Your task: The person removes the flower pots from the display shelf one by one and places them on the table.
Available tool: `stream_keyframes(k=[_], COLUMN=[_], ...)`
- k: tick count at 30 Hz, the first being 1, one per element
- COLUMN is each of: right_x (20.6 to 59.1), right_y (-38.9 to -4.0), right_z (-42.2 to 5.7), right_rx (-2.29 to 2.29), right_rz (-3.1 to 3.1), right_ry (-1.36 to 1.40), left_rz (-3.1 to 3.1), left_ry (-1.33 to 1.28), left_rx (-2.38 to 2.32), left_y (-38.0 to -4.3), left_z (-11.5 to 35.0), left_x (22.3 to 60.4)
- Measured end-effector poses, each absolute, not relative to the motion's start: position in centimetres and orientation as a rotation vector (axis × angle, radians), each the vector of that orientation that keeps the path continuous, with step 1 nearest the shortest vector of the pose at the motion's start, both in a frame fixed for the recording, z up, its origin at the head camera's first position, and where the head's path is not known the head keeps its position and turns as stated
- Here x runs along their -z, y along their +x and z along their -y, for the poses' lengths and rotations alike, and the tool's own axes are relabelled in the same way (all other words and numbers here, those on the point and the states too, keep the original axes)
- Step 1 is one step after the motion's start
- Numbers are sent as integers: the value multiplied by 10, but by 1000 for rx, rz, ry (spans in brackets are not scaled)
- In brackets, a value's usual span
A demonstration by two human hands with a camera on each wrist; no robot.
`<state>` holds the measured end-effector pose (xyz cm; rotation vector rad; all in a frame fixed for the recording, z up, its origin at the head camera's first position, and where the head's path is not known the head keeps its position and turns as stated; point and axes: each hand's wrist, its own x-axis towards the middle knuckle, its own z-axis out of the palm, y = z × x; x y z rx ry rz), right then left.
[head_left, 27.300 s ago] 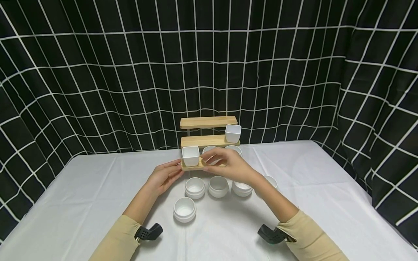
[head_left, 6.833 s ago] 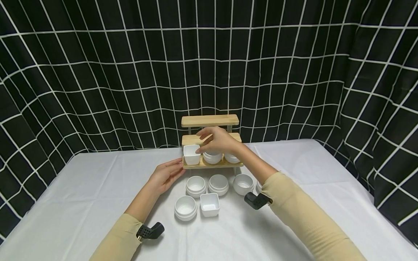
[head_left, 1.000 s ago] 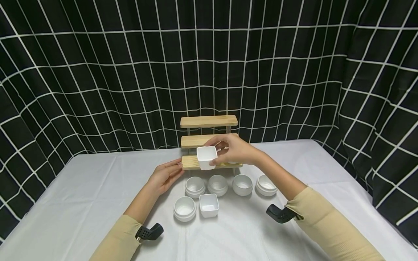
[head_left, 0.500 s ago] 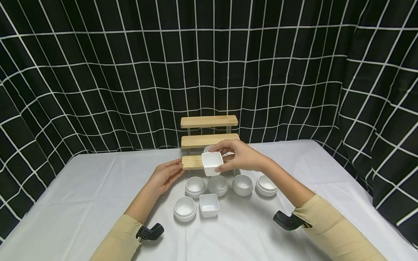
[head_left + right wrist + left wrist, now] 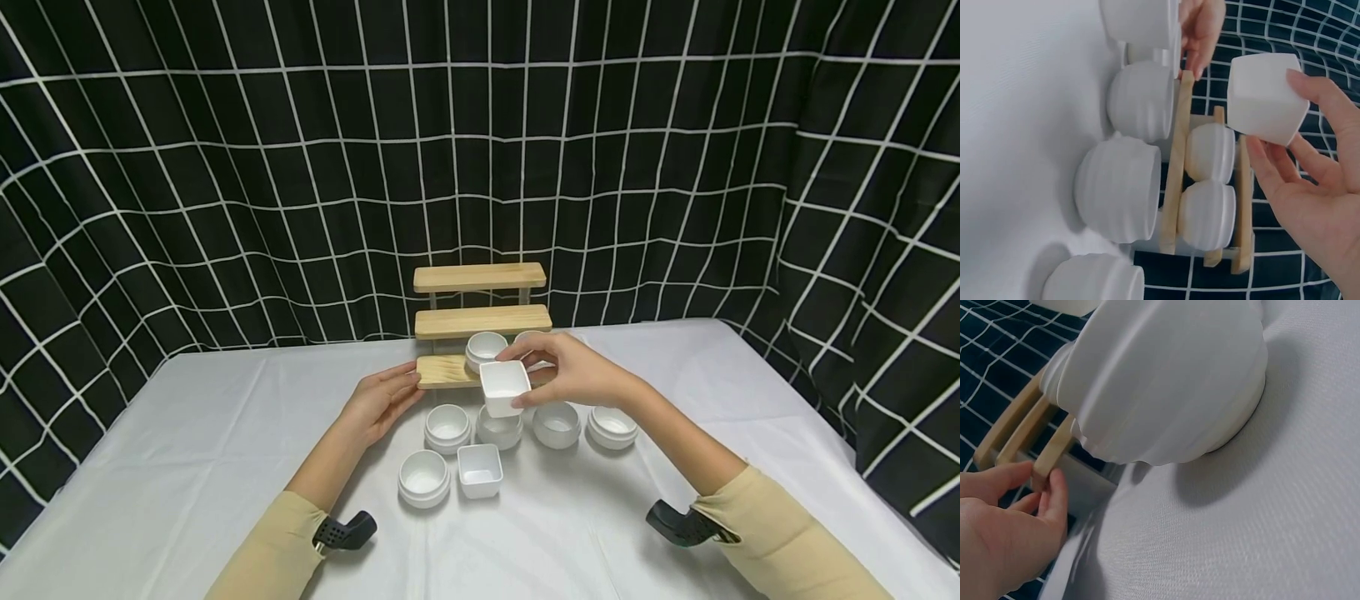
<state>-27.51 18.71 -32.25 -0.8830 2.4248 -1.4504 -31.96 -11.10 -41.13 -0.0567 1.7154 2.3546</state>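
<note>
My right hand [image 5: 573, 371] pinches a white square cup [image 5: 505, 389] between thumb and fingers. The cup is held in front of the lowest tier, overlapping a round cup on the table behind it. My left hand [image 5: 381, 406] grips the left end of the three-tier wooden stand [image 5: 441, 372], thumb above and fingers below the lowest board [image 5: 1054, 453]. On that board sit two white round cups, one [image 5: 486, 347] near the middle and one at the right, partly hidden by my right hand. A second square cup [image 5: 480, 471] stands on the table.
Several white round cups stand before the stand, including one at front left [image 5: 423, 479] and one at far right [image 5: 612, 427]. The upper two boards [image 5: 480, 277] bear nothing. White cloth [image 5: 225, 467] covers the table; a black gridded curtain [image 5: 300, 167] hangs behind.
The square cup stood on the lowest board's left end; my right hand has lifted it off, then moved it right and nearer. The other square cup went from the middle board to the table earlier.
</note>
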Motion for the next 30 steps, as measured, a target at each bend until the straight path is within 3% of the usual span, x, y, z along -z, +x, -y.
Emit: stream_keyframes(k=[30], right_x=[367], right_y=[-257], right_z=[-219], right_rx=[1462], right_rz=[-2378], right_ry=[-914], left_rz=[-1645], left_ry=[-73], left_rx=[-2299], left_y=[-325], left_z=[117], left_x=[404])
